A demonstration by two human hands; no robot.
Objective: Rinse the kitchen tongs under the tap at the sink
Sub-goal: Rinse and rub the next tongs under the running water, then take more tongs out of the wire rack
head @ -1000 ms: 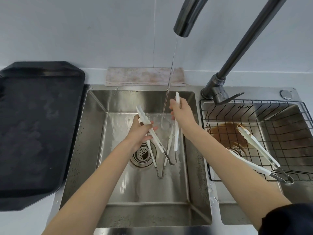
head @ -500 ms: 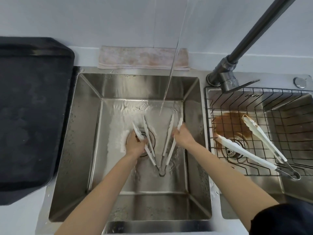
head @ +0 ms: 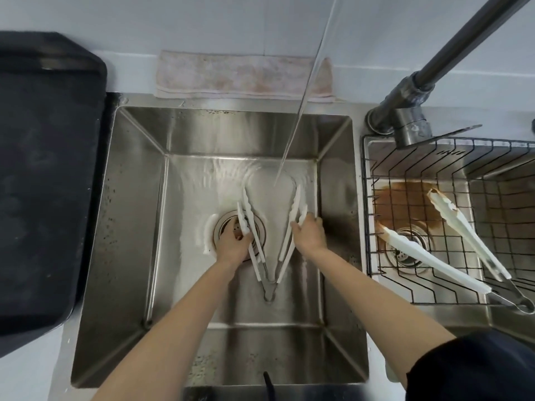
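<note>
Two pairs of white tongs with metal hinge ends lie low in the left sink basin (head: 133,227), forming a V near the drain (head: 228,224). My left hand (head: 231,246) grips the left tongs (head: 249,224) over the drain. My right hand (head: 309,235) grips the right tongs (head: 293,224). The water stream (head: 302,111) from the dark tap (head: 451,53) hits the basin floor between the tong tips and touches neither pair.
A third pair of white tongs (head: 434,256) with brown-stained tips lies in the black wire basket (head: 369,204) over the right basin. A black tray (head: 43,169) sits at the left. A stained cloth (head: 243,73) lies behind the sink.
Both hands have lowered their tongs from up beside the stream down to the basin floor. In the last half second the two pairs have spread slightly apart.
</note>
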